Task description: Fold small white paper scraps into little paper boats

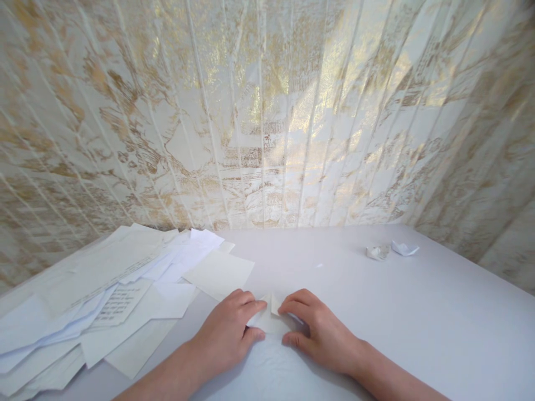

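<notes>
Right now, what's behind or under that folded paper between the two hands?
Beyond the folded paper is the white tabletop, with a small scrap off to the right, then the patterned backdrop. Whatever is directly beneath the paper is covered and cannot be seen.

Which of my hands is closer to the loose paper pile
Left. Your left hand sits just right of the paper pile; your right hand is farther right, across the folded paper.

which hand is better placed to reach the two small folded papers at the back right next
Probably the right hand: it is nearer the two small folded papers and on their side. The left hand is farther off, toward the paper pile. Both hands are at the folded sheet.
</notes>
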`<state>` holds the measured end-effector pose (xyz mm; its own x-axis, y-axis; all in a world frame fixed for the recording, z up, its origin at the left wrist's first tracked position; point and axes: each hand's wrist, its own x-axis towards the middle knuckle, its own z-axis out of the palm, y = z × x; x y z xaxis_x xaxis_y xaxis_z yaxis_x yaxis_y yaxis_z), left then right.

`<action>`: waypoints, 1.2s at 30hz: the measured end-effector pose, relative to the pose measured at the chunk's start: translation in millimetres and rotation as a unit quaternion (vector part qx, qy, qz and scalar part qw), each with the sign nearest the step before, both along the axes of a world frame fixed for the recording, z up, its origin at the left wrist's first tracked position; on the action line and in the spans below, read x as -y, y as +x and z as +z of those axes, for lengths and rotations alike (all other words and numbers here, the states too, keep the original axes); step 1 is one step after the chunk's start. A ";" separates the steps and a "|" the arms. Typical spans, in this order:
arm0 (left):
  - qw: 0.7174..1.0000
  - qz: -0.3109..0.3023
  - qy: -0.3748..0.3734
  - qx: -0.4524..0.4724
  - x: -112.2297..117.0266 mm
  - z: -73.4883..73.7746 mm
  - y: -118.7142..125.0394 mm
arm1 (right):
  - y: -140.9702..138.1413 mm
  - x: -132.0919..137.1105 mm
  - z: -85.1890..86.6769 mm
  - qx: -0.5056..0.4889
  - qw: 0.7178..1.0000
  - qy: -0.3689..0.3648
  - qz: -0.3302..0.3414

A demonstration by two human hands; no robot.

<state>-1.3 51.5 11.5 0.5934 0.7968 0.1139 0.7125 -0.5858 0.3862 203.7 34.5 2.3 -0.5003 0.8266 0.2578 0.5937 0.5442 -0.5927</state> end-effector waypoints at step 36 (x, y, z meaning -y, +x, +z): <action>0.996 -0.056 0.065 0.018 0.7 -4.1 3.5 | 0.4 -5.3 -7.1 0.025 0.995 0.083 0.039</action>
<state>2.3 50.8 7.4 0.6713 0.7032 0.2341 0.6270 -0.7073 0.3266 204.1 39.7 -4.7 -0.5763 0.7332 0.3610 0.5725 0.6774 -0.4619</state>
